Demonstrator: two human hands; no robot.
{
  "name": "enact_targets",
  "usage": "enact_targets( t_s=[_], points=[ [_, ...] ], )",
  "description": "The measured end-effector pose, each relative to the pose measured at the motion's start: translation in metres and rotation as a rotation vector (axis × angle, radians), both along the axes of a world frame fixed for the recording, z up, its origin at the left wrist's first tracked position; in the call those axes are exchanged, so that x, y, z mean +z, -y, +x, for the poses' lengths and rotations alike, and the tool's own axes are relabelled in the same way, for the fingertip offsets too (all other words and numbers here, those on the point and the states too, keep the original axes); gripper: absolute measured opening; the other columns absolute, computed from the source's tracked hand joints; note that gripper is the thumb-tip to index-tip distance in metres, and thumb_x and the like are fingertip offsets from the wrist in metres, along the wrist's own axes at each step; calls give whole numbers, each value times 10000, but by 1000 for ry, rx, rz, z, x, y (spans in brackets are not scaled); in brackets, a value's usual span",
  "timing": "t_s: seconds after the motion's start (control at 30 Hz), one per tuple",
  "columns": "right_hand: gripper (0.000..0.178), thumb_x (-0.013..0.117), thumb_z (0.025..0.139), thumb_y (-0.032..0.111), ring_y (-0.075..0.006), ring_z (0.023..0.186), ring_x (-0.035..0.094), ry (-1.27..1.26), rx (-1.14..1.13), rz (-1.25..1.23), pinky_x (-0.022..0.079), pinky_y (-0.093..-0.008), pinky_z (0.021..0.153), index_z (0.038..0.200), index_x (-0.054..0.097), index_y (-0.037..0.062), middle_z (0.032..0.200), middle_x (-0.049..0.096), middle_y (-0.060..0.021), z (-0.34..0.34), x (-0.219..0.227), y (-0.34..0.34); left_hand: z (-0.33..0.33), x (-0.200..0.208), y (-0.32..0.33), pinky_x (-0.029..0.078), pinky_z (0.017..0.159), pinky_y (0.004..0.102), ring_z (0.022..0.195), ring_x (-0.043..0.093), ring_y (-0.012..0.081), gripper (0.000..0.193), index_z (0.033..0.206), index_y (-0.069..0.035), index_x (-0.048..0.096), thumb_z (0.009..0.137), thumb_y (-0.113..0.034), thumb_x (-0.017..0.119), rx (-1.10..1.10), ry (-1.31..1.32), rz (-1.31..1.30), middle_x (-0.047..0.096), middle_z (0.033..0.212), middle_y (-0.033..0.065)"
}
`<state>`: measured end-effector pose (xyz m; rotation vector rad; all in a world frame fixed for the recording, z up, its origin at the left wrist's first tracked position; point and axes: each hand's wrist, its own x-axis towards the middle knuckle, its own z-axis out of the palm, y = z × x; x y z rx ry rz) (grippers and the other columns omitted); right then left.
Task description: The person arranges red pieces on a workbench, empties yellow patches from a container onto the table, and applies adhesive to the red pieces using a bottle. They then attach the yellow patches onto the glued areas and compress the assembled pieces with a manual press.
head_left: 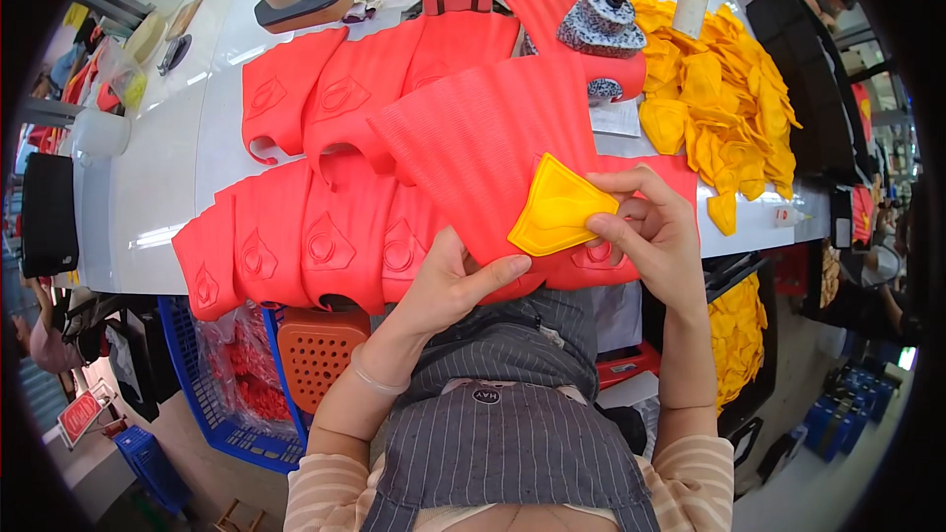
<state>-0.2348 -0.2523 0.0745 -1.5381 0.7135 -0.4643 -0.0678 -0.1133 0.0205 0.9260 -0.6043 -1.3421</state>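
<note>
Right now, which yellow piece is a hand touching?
The yellow piece lying on the uppermost red sheet, with the right hand at its edge. The yellow pieces heaped at right are untouched.

I have a yellow patch (560,209) on my feed, five-sided like a small shield, glossy, with a raised border and a smooth, puffed middle. It sits at a tilt over the narrow lower end of a red sheet (493,128), overlapping it; I can't tell whether the two are joined. The sheet is fan-shaped and ribbed lengthwise, its broad end slanting up toward the far edge of the table (148,217). I see the patch end near the table's front edge, about midway along.
</note>
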Motion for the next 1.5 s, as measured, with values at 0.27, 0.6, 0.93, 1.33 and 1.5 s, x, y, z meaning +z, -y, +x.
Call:
enact_targets(
  t_s=[0.27,0.6,0.93,1.33,1.5],
  points=[
    [299,667,789,-38,-70,657,599,-53,-13,-225,460,-167,515,1076,583,-36,878,541,-34,2,-1,1,-1,2,3,438,913,285,1075,539,134,377,1214,27,487,864,-28,616,54,108,-3,577,1169,80],
    [302,723,751,5,-57,672,576,-84,-77,-291,439,-156,534,1008,566,-16,820,524,-21,14,-4,-12,-13,15,15,472,852,285,955,601,133,281,1106,39,569,836,-4,638,367,67,8,633,1049,80],
    [499,787,719,96,-97,862,585,39,-327,-479,474,-244,795,1126,518,-6,941,606,-37,17,-30,-3,-5,2,14,396,986,342,1122,532,192,497,1287,4,414,831,15,611,380,-156,58,530,1240,108],
    [327,663,823,23,-109,989,588,315,62,147,473,-265,872,1127,562,-42,1069,640,-68,12,-41,1,2,0,16,390,990,350,1117,532,195,489,1254,0,450,807,11,648,350,20,56,543,1219,112],
    [385,695,801,46,-117,997,584,324,88,369,468,-273,883,1143,543,-43,1074,637,-74,10,-41,5,10,-5,7,410,975,346,1114,535,196,530,1244,8,456,762,42,675,202,131,39,550,1206,118]
  ],
)
